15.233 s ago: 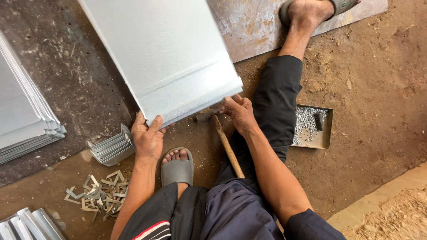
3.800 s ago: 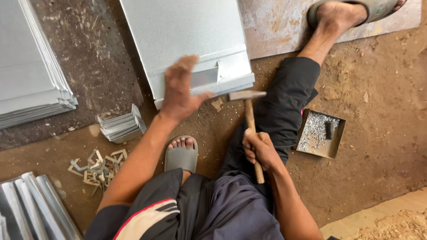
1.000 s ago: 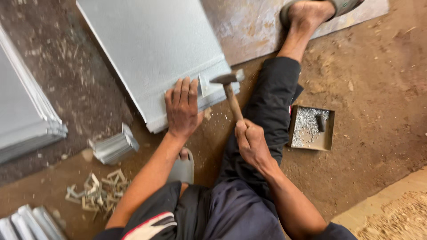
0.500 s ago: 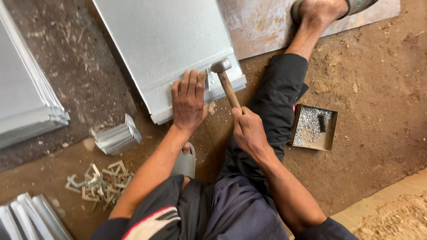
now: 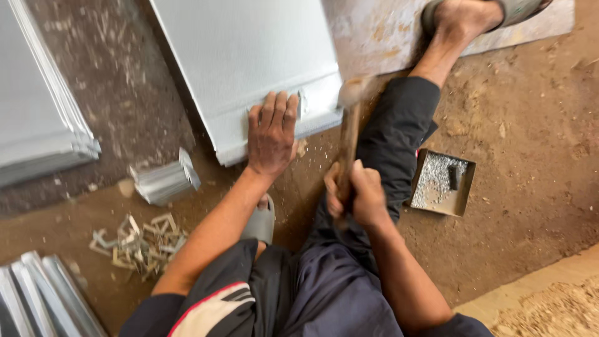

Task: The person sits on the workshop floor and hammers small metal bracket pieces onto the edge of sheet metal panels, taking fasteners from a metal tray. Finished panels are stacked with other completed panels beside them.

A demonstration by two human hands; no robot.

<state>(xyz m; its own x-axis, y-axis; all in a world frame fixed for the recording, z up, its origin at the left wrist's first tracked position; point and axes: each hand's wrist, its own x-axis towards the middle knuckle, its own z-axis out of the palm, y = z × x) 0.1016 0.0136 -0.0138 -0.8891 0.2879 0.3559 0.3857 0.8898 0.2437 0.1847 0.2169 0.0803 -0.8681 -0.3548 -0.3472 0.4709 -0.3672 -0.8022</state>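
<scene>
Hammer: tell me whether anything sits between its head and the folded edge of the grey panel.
Nothing visible does. The hammer, gripped by the right hand, has its blurred head just off the corner of the grey panel. The left hand lies flat on the folded edge beside a small metal clip, left of the head.

grey metal sheet (image 5: pixel 249 56), brown wooden hammer handle (image 5: pixel 347 150)

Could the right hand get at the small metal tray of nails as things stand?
Probably yes: the tray lies on bare ground just beside the right hand, nothing between, though that hand is gripping the hammer.
</scene>
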